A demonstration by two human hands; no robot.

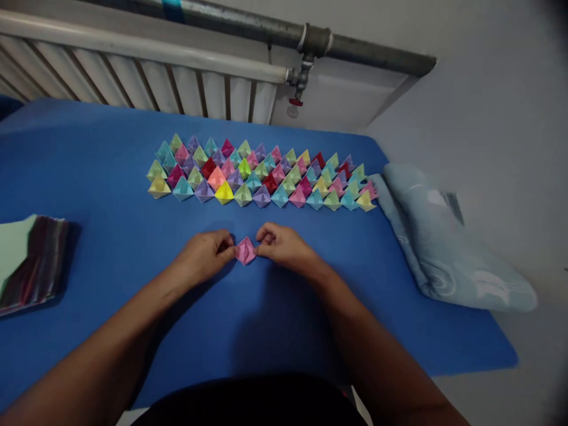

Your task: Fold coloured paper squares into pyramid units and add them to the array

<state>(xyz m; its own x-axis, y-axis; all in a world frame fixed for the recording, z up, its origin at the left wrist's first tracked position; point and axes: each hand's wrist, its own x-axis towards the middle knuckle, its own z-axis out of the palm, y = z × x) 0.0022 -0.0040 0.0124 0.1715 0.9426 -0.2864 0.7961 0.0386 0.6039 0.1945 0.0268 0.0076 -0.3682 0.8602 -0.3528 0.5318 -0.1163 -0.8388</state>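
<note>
A small pink folded paper boat is between my two hands, just above or on the blue table surface. My left hand pinches its left corner between thumb and forefinger. My right hand pinches the right corner, with the other fingers curled in. Beyond my hands stand several rows of folded paper boats in yellow, teal, purple, pink, green and red, packed close side by side.
At the left lies a thick stack of coloured paper sheets, pale green on top. A folded light-blue patterned blanket rests along the right edge. Behind the table are a white radiator and a metal pipe with a valve.
</note>
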